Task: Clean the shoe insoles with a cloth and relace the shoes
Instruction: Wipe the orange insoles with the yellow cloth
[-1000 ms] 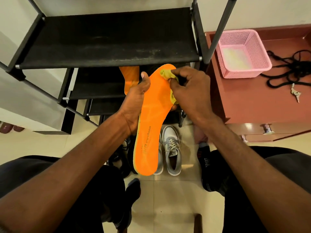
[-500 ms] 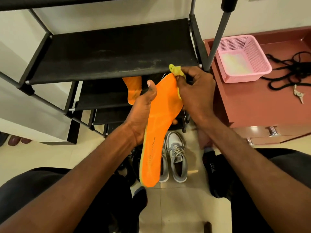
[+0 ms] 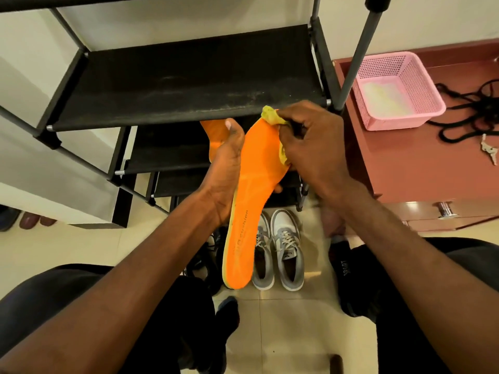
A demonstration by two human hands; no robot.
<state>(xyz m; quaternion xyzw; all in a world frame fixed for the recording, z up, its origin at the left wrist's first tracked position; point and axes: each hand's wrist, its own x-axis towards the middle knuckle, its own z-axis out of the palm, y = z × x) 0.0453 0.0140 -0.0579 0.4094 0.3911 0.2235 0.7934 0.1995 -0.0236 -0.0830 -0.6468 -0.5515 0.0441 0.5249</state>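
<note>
The right hand [image 3: 310,147], at centre right of the frame, pinches a crumpled yellow cloth [image 3: 272,117] in curled fingers and presses it against the toe end of an orange insole [image 3: 253,190]. The left hand [image 3: 226,168] grips that insole along its left edge, thumb up on the orange face, the other fingers behind it. The insole stands nearly upright in the middle of the frame, toe up and heel down, with dark lettering near the heel.

Just behind the left thumb, a second orange insole [image 3: 213,136] shows partly, under the top shelf of a black shoe rack [image 3: 189,85] that fills the upper left.

Below the held insole, on the tiled floor [image 3: 283,333], stands a pair of grey and white sneakers [image 3: 280,252], laced.

At upper right, a reddish-brown cabinet [image 3: 405,168] carries a pink plastic basket [image 3: 429,103], loose black laces [image 3: 467,114] and a few keys [image 3: 490,152] at the right edge.
</note>
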